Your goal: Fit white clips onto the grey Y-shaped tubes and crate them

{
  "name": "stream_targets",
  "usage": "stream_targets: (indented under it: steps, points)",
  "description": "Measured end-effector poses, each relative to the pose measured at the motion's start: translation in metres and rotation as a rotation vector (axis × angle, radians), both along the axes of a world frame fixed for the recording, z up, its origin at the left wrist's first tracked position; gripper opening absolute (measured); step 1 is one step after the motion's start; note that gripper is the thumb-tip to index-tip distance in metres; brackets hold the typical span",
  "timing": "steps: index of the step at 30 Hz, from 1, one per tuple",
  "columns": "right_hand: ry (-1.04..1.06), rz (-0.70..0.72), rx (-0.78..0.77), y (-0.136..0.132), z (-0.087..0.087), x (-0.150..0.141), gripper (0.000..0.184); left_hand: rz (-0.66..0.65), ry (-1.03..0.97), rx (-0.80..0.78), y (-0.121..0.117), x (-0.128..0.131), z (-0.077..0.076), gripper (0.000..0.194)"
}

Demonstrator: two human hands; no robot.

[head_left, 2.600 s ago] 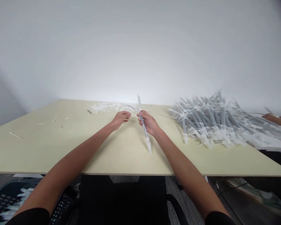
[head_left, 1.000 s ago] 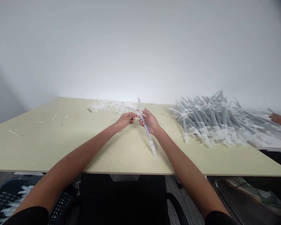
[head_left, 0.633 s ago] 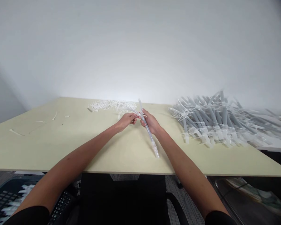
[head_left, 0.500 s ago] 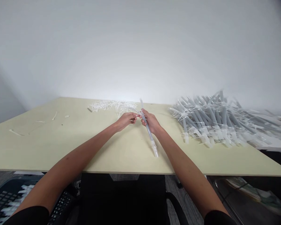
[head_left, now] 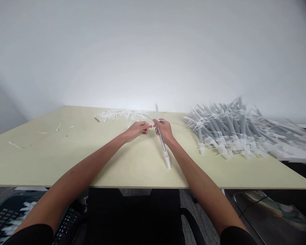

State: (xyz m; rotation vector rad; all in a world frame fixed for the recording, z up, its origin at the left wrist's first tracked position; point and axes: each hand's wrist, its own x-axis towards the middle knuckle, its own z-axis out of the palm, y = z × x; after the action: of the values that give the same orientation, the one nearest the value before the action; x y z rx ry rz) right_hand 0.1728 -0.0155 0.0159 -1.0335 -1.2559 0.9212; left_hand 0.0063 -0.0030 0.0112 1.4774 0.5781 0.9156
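My right hand point(head_left: 165, 130) is closed around a clear plastic tube point(head_left: 161, 141), just below where it forks into two thinner branches. One branch points up and away; the other leans to the left. A whitish translucent fitting point(head_left: 167, 160) sits on the tube's near end, low over the table. Close by on the left, my left hand point(head_left: 138, 130) has thumb and forefinger pinched together, almost touching the right fingertips. Whatever lies in that pinch is too small to make out. Behind the left hand lies a heap of thin white cable ties point(head_left: 117, 114).
A large pile of similar grey-clear tubes point(head_left: 229, 126) covers the table's right side. Loose white strips point(head_left: 58, 126) and a small grey piece point(head_left: 97, 119) lie on the left of the table point(head_left: 66, 160). Below its front edge stands a dark basket point(head_left: 5, 211) with white parts.
The left fingers have come slightly away from the tube's fork. The tube has turned a little more upright in my right hand.
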Motion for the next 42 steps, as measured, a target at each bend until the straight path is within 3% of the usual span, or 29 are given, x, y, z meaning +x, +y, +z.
stream_targets:
  steps: [30,42]
  points:
    - [-0.298,-0.179,0.097,-0.011,0.006,-0.005,0.033,-0.026,-0.012,-0.002,-0.006,-0.001,0.005,0.024]
    - [-0.323,-0.131,0.147,-0.015,0.003,-0.011,0.03,0.064,0.028,0.009,-0.006,0.004,0.003,0.029]
